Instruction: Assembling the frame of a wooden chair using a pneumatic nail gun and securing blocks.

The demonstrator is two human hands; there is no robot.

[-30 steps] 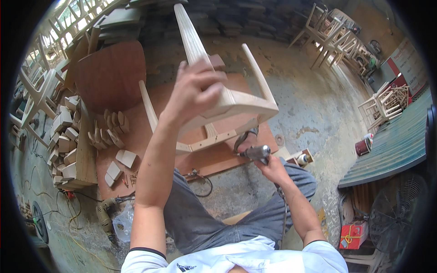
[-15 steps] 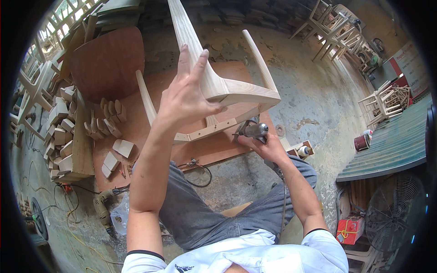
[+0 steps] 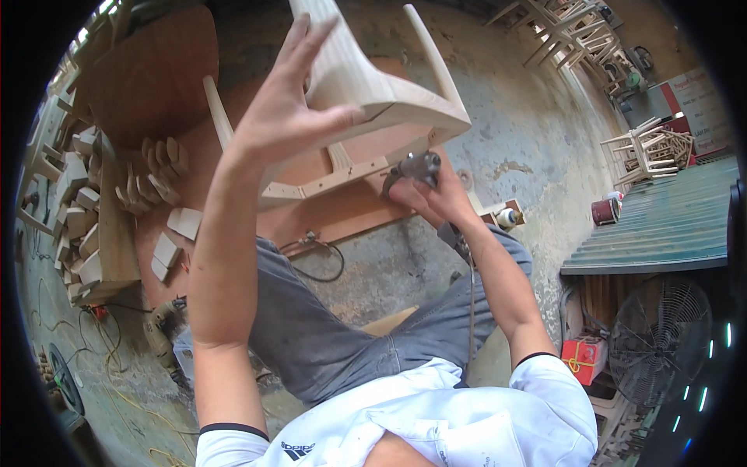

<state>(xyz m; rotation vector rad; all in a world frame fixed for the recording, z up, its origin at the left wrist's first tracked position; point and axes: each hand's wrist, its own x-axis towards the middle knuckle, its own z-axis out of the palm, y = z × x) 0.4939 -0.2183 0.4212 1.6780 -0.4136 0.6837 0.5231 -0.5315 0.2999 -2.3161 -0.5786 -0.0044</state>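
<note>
A pale wooden chair frame (image 3: 401,97) stands with its legs pointing up. My left hand (image 3: 280,113) lies at its near left corner, thumb and fingers spread wide along the broad leg. Whether the palm presses on the wood cannot be made out. Wrapped in my right hand (image 3: 436,194) is a grey pistol-shaped power tool (image 3: 420,167), its round metal rear end facing me. It is close to the drilled lower rail (image 3: 346,177) of the frame, at the right end. The tool's front tip is hidden. A cord or hose runs down along my right forearm.
Under the frame lies a brown board (image 3: 350,214). Cut wooden blocks (image 3: 183,222) and a filled wooden box (image 3: 120,249) are on the left, with a corded drill (image 3: 165,331) nearer me. A ribbed green sheet (image 3: 654,222) and a fan (image 3: 661,331) stand right.
The whole view has shifted, so the scene sits higher and further left. My left hand has slid slightly up and left along the frame. The tool has risen closer to the rail.
</note>
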